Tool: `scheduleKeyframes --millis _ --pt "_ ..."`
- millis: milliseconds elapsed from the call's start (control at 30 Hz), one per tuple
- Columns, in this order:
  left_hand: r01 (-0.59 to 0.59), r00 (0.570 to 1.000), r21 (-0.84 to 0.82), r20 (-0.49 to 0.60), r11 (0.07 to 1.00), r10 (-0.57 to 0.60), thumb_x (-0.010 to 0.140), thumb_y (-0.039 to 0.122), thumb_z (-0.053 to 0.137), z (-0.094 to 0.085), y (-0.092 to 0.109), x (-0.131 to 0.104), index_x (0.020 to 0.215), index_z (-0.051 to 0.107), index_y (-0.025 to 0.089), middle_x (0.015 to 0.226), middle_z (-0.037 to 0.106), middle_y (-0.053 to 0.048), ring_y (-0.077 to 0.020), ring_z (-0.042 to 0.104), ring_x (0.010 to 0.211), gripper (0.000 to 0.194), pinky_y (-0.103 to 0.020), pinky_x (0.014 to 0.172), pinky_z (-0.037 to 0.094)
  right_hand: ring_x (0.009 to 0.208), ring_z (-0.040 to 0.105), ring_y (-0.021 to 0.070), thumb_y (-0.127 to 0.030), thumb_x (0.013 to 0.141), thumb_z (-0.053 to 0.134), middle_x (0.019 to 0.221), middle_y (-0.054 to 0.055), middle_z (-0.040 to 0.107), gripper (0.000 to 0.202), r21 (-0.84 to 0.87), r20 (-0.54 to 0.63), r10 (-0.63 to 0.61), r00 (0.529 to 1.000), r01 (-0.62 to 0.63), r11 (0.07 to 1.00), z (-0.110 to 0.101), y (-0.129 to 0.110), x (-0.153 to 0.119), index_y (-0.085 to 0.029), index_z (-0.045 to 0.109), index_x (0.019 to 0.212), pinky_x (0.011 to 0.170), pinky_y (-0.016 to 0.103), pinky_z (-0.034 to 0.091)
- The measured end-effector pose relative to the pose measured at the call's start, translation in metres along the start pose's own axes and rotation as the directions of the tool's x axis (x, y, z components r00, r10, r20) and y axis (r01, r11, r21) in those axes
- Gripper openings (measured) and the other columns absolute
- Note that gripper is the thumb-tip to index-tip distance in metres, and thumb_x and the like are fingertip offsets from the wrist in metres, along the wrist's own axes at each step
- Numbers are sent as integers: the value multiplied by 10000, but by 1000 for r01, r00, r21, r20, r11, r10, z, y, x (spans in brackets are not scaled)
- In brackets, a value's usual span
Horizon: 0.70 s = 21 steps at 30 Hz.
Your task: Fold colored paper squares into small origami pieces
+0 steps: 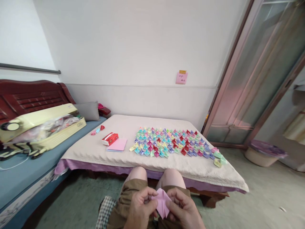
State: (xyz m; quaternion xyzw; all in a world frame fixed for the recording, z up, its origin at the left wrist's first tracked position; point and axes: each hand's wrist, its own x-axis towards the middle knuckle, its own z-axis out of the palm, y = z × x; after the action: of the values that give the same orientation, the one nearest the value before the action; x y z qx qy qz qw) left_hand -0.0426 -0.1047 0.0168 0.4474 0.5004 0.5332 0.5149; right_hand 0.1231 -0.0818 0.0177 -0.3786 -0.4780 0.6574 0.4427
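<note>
Gaping on the blue bed (19, 178) at far left, a pale yellow suitcase (68, 129) has its lid (45, 115) half raised over bundles (58, 126) in clear plastic; what they hold is too blurred to tell. Next, on the tabletop (133, 122), a red and white packet (110, 139) lies toward the left edge. At far right a pale bucket (259, 157) stands on the floor (233, 159), a purple bag (267, 148) spread over its rim — its inside cannot be made out.

The tabletop carries a cream cloth (81, 152) over a purple cloth (150, 174), which shows along the front edge. Near the left edge sit a few small pink, blue and red pieces (98, 130). Some paper sheets (120, 144), pink on top, lie just right of the packet. From the middle toward the right edge run close rows of folded papers (169, 142) in many colours, pale green and yellow ones near the front right corner.

Just off the front edge, above the person's lap, is a folded pink paper (162, 206). The left hand (142, 205) pinches its left side, the right hand (181, 205) its right.

Around the room: a grey rail (30, 68), a dark red headboard (35, 95), a grey pillow (88, 110), a pink note (181, 78) taped to the white wall (133, 47) — its writing too small to read — and a door (234, 108) with frosted panes.
</note>
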Motion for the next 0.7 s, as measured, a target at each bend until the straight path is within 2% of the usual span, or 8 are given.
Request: scheduleKeyframes --millis 133,300,567,700 --pt "-60 997 10 51 998 59 722 220 690 -5 -2 0 725 778 149 475 601 15 -124 572 431 113 -202 451 399 437 475 78 -349 641 843 498 -40 601 199 87 -27 0 1000 3 996 -2 -1 -2 -178 763 704 470 203 323" --pt "-156 975 -13 156 988 156 763 238 690 -10 0 1 689 784 173 576 634 -1 -135 615 491 135 -205 479 418 466 488 77 -226 589 844 563 -40 581 79 201 -15 -10 1000 13 979 1 -9 -5 -188 776 581 485 211 349" --pt "-236 966 74 128 969 225 780 113 571 -7 9 -4 680 757 182 580 611 11 -139 595 538 222 -229 560 416 502 500 92 -194 659 773 589 -25 613 53 150 -21 -34 999 36 988 1 -11 -6 -190 768 607 507 223 360" --pt "-230 971 132 95 964 218 684 81 591 -4 12 -4 685 717 161 580 573 21 -126 524 536 149 -218 529 362 487 499 89 -253 667 790 577 -24 608 69 77 -1 -69 998 69 995 -6 0 -1 -199 779 624 491 214 368"
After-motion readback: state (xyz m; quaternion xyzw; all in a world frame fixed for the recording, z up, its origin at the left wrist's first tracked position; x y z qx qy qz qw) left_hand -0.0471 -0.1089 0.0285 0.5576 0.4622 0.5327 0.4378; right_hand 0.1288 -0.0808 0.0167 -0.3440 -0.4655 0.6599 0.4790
